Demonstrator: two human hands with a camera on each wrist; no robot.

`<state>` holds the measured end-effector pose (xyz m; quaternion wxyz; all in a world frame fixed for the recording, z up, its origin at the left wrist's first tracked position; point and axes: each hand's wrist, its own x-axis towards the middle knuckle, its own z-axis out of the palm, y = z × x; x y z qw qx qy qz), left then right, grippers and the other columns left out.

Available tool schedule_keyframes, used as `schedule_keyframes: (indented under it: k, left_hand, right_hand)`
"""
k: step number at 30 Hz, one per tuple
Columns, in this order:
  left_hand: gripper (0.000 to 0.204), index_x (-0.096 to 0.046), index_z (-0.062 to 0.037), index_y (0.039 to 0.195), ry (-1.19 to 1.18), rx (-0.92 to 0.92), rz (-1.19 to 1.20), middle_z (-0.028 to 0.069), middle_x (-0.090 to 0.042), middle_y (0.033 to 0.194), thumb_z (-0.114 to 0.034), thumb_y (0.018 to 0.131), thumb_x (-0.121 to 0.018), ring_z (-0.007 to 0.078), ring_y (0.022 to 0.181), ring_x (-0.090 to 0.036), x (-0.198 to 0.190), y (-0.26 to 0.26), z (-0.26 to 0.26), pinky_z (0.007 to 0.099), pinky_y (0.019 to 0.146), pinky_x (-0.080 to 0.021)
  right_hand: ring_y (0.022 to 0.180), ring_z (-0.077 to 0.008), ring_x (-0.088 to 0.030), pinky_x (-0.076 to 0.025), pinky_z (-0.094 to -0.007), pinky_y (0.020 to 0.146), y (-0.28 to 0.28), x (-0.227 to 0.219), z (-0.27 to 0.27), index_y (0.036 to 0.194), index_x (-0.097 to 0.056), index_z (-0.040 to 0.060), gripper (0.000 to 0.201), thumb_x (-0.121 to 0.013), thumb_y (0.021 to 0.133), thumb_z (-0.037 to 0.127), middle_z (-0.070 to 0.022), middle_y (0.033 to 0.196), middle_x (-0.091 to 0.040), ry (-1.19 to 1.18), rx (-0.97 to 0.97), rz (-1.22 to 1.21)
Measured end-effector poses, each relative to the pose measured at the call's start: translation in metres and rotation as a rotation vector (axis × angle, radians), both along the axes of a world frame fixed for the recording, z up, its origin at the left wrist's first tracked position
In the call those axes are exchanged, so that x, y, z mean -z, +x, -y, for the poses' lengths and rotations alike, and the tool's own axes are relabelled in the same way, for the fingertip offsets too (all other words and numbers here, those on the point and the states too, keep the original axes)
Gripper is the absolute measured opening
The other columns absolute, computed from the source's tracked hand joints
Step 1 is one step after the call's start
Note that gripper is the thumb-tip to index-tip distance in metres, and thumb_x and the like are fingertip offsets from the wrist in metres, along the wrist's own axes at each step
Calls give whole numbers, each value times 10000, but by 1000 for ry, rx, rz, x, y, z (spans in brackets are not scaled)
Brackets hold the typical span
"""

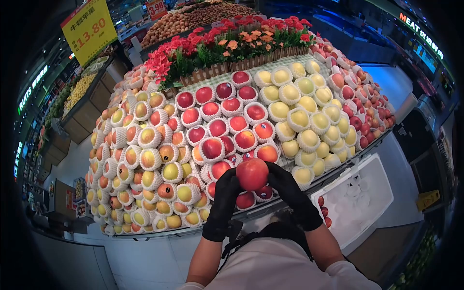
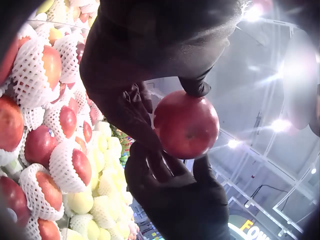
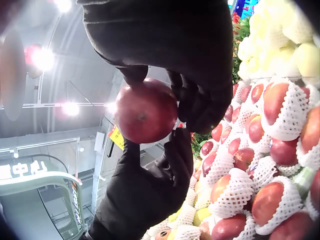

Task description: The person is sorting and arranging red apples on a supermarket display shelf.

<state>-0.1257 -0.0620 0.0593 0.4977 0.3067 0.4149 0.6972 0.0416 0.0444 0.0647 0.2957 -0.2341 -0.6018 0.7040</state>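
A bare red apple [image 1: 252, 174] is held between both black-gloved hands, in front of the body and over the near edge of the fruit display. The left hand [image 1: 226, 195] grips it from the left side, the right hand [image 1: 289, 191] from the right. In the left wrist view, the left thumb presses on one side of the apple [image 2: 186, 125] while the right hand [image 2: 180, 195] holds the opposite side. The right wrist view shows the apple [image 3: 146, 111] without a foam net, its dimpled end toward the camera. Beyond it lie red apples [image 1: 212, 148] in white foam nets.
Yellow-green netted apples [image 1: 308, 140] are stacked to the right, red-yellow ones [image 1: 150, 159] to the left. Potted flowers [image 1: 232, 43] line the back. A white foam box [image 1: 357, 193] with a few red apples stands at lower right. A yellow price sign [image 1: 89, 30] hangs at upper left.
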Motion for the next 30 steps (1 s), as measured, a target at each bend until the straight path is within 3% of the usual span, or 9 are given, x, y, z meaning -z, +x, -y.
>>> schedule_keyframes:
  k: [6,11,14,17,19,21,24,27,30]
  left_hand:
    - [425,-516,23,1298,-132,-146,-59,100,-635,1154,-256,980,-563,178,1074,-614,12,3,-8,330,911,-513]
    - [441,-530,22,1298,-83,-33,-85,79,-635,1165,-259,961,-583,146,1057,-613,14,6,-11,293,901,-493]
    - [433,-542,13,1290,-103,-4,-252,67,-635,1157,-251,949,-583,136,1047,-611,15,4,-13,278,893,-487]
    - [415,-556,4,1275,-143,108,-252,58,-637,1137,-239,940,-588,127,1025,-612,1,-3,-12,274,880,-490]
    - [371,-571,-2,1250,-145,117,-300,57,-639,1126,-191,933,-605,124,1009,-612,2,-3,-14,275,865,-496]
    - [306,-590,-8,1212,-122,31,-472,60,-641,1118,-105,925,-633,127,995,-611,13,4,-19,278,846,-504]
    - [394,-578,11,1236,-136,-33,-103,64,-650,1113,-245,939,-609,140,975,-624,0,10,-24,288,853,-505]
    - [418,-559,22,1267,-157,-16,-150,84,-642,1156,-232,939,-608,158,1022,-618,-1,11,-30,303,891,-497]
    - [454,-538,28,1302,-169,33,-22,100,-629,1201,-207,925,-630,173,1081,-604,-2,17,-36,313,921,-490]
  right_hand:
    - [1072,-168,-572,-490,-311,901,-2,13,1,1359,-437,50,517,-658,894,98,-82,1215,-561,-18,137,50]
    - [899,-126,-627,-519,-262,773,-2,3,2,1278,-511,43,397,-633,903,80,-86,1116,-616,82,182,84]
    - [897,-125,-637,-519,-259,772,9,0,-10,1279,-518,42,376,-611,916,64,-65,1101,-621,39,113,42]
    - [1042,-130,-582,-485,-294,881,13,9,-15,1307,-521,51,371,-579,943,98,-60,1187,-584,132,62,56]
    - [1127,-138,-545,-444,-322,968,13,3,-9,1322,-518,44,370,-554,965,135,-58,1227,-564,109,39,28]
    - [1123,-149,-548,-456,-321,952,15,-4,-7,1331,-504,45,381,-553,968,150,-67,1248,-547,81,49,5]
    - [1130,-160,-539,-436,-321,973,18,-4,-9,1326,-488,28,397,-558,958,159,-79,1248,-545,92,105,-10]
    - [1094,-161,-554,-449,-316,955,19,-13,-7,1292,-487,22,401,-591,920,130,-78,1225,-556,64,197,32]
    - [1015,-160,-590,-499,-311,868,22,-22,-3,1238,-494,26,412,-669,877,122,-76,1150,-568,46,302,127]
